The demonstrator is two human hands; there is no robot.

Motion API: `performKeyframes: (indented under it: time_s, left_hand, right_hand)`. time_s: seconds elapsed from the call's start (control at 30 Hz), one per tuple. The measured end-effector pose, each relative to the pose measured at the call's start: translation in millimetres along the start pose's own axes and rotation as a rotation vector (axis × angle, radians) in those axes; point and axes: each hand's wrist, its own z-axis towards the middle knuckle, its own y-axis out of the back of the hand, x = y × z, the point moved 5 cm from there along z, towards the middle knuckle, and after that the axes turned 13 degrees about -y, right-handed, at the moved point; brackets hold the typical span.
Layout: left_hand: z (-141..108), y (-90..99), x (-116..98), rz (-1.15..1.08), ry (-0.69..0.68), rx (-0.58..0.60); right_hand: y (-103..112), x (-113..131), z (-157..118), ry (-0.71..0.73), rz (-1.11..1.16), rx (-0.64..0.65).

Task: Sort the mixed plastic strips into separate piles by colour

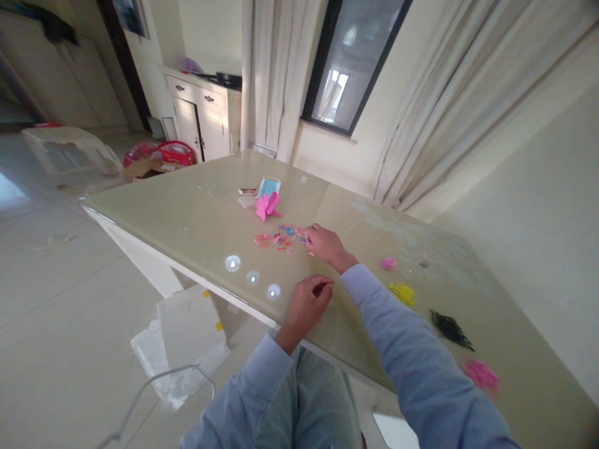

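Note:
My right hand point(325, 244) reaches across the table point(206, 206) to the right edge of a loose scatter of small coloured bits point(283, 237), orange, blue, red and pink, thin like little bands. Its fingers are bent together at the bits; whatever they pinch is too small to make out. Closer to the table's front edge is my left hand point(309, 305), thumb and fingertips drawn together. Anything between them cannot be told. Behind the scatter lie a bright pink folded piece point(267, 206) and a blue face mask point(269, 187).
Right of my arms lie a pink lump point(388, 263), a yellow pile point(401, 293), a black bundle point(452, 329) and a pink pile point(482, 375). Three lamp reflections shine on the tabletop. A white chair point(75, 156) and a cabinet point(206, 112) stand beyond the table.

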Motion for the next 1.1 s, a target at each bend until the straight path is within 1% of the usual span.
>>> performKeyframes:
  time_s: [0.13, 0.23, 0.63, 1.1]
  left_hand:
    - [-1, -0.7, 1, -0.017, 0.000, 0.000]
    - [-1, -1.0, 1, -0.027, -0.007, -0.008]
    - [0, 0.0, -1, -0.005, -0.021, -0.001]
    - [0, -0.1, -1, -0.027, 0.002, -0.009]
  right_hand:
    - [-5, -13, 3, 0.011, 0.029, 0.032]
    - [-6, -17, 3, 0.028, 0.046, 0.057]
    - [-11, -5, 12, 0.093, 0.065, 0.096]
    - [-12, -5, 12, 0.050, 0.045, 0.115]
